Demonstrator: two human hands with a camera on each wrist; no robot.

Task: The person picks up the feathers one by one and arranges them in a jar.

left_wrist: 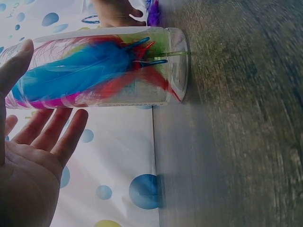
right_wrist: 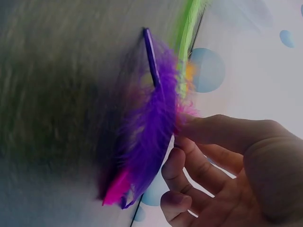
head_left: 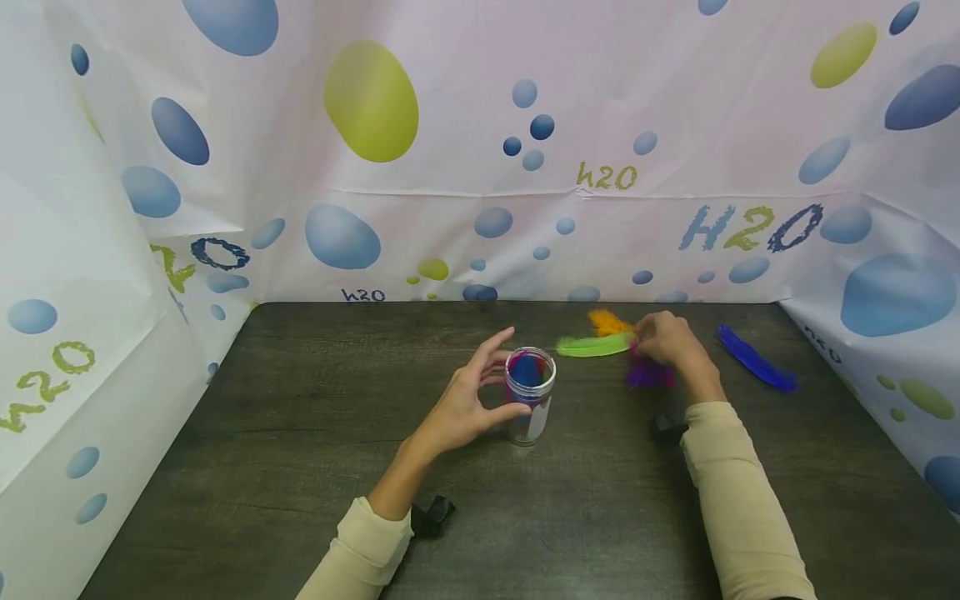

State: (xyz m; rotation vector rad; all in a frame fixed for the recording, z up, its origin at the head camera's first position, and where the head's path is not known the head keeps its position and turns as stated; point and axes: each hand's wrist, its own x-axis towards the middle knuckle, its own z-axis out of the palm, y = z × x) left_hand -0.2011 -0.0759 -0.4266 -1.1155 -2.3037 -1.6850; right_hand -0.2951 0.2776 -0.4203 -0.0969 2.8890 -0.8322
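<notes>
My left hand (head_left: 465, 408) curves round an upright clear plastic jar (head_left: 538, 423), its thumb on the near side and its fingers behind. Blue, red, magenta and green feathers show inside through the jar's wall, and the jar's mouth is uncovered. My right hand (head_left: 671, 340) pinches at pink fluff beside a purple feather (right_wrist: 154, 123), thumb against fingertip. Which of the two feathers it holds I cannot tell. A pink tip (right_wrist: 116, 188) shows behind the purple one. Just left of that hand are a lime green feather (head_left: 596, 345) and an orange feather (head_left: 609, 322).
A dark blue feather (head_left: 756, 358) lies to the right of my right hand. The dark wood-grain table (head_left: 300, 467) runs back to a white sheet (head_left: 450, 83) with blue and green spots, which also hangs along both sides.
</notes>
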